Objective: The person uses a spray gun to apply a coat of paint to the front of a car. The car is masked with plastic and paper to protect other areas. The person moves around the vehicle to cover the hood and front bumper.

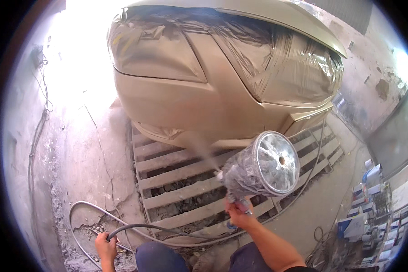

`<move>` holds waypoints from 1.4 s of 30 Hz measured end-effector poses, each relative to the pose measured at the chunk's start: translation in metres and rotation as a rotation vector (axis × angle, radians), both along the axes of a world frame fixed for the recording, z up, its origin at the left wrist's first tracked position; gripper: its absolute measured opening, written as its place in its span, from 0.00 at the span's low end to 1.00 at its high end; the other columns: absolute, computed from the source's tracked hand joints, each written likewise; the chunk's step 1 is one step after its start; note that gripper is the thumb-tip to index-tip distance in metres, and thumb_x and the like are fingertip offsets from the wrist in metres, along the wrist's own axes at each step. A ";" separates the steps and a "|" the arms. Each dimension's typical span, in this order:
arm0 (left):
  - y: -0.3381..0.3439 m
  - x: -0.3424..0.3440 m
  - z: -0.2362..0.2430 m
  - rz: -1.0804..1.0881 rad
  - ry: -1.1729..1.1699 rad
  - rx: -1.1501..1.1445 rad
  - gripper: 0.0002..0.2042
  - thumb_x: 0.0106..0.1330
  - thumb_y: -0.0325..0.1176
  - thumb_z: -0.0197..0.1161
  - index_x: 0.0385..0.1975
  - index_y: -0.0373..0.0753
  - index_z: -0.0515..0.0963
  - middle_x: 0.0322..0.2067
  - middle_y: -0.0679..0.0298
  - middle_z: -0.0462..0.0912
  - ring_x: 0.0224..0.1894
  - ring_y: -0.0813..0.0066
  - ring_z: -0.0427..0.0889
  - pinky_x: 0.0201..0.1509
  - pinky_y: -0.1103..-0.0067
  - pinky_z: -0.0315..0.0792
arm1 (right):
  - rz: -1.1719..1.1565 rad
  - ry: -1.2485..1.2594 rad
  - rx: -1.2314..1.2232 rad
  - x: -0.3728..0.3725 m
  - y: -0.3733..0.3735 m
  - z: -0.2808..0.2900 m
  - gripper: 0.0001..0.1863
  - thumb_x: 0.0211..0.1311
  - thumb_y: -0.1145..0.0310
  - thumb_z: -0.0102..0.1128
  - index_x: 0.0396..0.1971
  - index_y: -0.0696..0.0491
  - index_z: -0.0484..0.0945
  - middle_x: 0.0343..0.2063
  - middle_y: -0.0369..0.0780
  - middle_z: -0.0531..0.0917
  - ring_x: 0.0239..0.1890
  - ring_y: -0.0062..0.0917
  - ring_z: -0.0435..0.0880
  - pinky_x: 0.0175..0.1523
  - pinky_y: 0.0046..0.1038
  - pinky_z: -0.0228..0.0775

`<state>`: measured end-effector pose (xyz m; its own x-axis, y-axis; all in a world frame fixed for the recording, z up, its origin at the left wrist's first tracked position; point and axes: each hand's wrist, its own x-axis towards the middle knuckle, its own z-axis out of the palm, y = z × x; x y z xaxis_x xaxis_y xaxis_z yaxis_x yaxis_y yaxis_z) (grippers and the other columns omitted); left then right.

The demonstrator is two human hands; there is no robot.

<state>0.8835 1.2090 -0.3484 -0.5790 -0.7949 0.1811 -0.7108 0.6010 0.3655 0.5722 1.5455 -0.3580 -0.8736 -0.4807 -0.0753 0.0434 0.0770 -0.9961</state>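
1. Spray gun [233, 179]: held up in front of the car's lower edge, near the middle of the view, its nozzle pointing up and to the left.
2. Cup [279, 164]: on the gun, tilted, its round pale lid turned toward the viewer, with a small brown spot at the centre; crinkled wrap covers its side.
3. Mist [205, 152]: a pale plume running from the nozzle toward the car's lower edge.
4. Right hand [241, 215]: wrapped round the gun's handle, below the cup; how far the trigger is pulled, I cannot tell.
5. Left hand [105, 247]: low at the left, fingers closed round the dark hose [145, 225], which runs across above the knees [161, 259] toward the gun's side.
6. Pale hose [167, 243]: loops out at the left, passes below the right hand and climbs along the right of the slats.
7. Car [177, 99]: beige, behind the gun, with shiny film [299, 75] over its upper parts.
8. Slats [181, 188]: under the car's near edge, gaps dark.
9. Boxes and cans [360, 222]: crowded at the far right.
10. Cables [43, 118]: hanging down the left wall.
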 end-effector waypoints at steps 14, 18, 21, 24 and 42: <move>0.035 -0.036 -0.018 -0.067 -0.081 0.158 0.08 0.44 0.34 0.65 0.19 0.36 0.77 0.20 0.54 0.74 0.25 0.55 0.74 0.29 0.68 0.67 | -0.893 0.257 0.014 -0.016 0.102 0.028 0.17 0.63 0.55 0.49 0.21 0.50 0.70 0.13 0.30 0.68 0.18 0.14 0.65 0.23 0.17 0.56; 0.024 -0.029 -0.026 -0.034 -0.002 0.131 0.08 0.45 0.33 0.64 0.19 0.35 0.76 0.19 0.54 0.73 0.25 0.55 0.74 0.29 0.68 0.66 | -0.762 0.101 0.134 -0.019 0.081 0.036 0.19 0.64 0.53 0.47 0.20 0.51 0.69 0.12 0.31 0.67 0.18 0.14 0.66 0.24 0.17 0.56; 0.006 -0.014 -0.026 0.009 0.045 0.111 0.08 0.46 0.33 0.63 0.18 0.34 0.75 0.19 0.53 0.73 0.24 0.54 0.73 0.29 0.67 0.65 | -0.511 0.396 0.372 -0.023 0.057 0.016 0.18 0.65 0.55 0.45 0.21 0.51 0.68 0.12 0.31 0.67 0.18 0.15 0.65 0.24 0.18 0.56; -0.008 0.014 -0.013 0.156 -0.026 0.191 0.08 0.46 0.31 0.62 0.18 0.31 0.73 0.17 0.52 0.72 0.23 0.55 0.71 0.28 0.68 0.64 | -0.270 0.420 0.245 -0.008 0.000 0.033 0.12 0.65 0.59 0.47 0.27 0.52 0.69 0.17 0.31 0.70 0.22 0.15 0.67 0.29 0.21 0.59; 0.061 0.140 0.134 0.217 -0.444 0.525 0.11 0.47 0.35 0.62 0.18 0.31 0.74 0.13 0.54 0.72 0.17 0.67 0.71 0.26 0.69 0.65 | -0.764 -0.339 0.089 0.032 0.015 0.166 0.12 0.64 0.57 0.48 0.29 0.50 0.68 0.16 0.31 0.68 0.17 0.14 0.64 0.21 0.17 0.55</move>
